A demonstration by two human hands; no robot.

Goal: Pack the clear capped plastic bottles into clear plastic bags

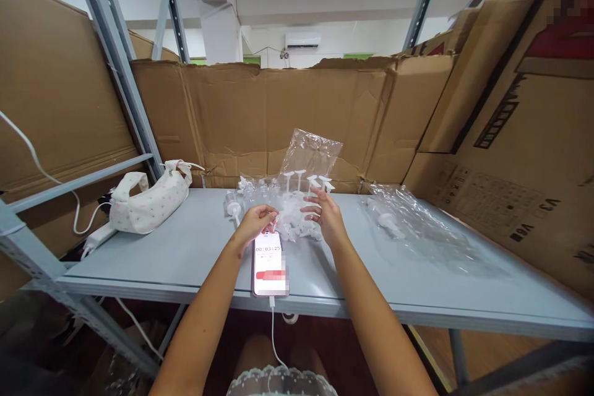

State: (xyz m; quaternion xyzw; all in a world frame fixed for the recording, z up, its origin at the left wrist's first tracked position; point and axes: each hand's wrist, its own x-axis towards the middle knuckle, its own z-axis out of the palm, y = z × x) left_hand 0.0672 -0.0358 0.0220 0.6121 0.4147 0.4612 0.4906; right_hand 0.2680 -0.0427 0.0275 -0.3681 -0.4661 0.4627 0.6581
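Note:
My left hand [258,223] is closed in a pinch just above the top end of a phone [269,266]; what sits between its fingertips is too small to make out. My right hand [328,215] has its fingers apart and curved, at the right side of a heap of small translucent plastic parts [293,223]. No object shows in its grasp. Behind that hand, several white T-topped plastic stems [299,178] stand up from the heap. A clear plastic bag [312,151] rises behind them, and clear plastic bottles [264,189] lie to the left.
The phone shows a running timer and has a white cable [273,328] hanging over the shelf's front edge. A patterned white bag [151,201] lies at left. At right is a large clear plastic bag [417,232]. Cardboard [297,105] walls the grey shelf [185,260].

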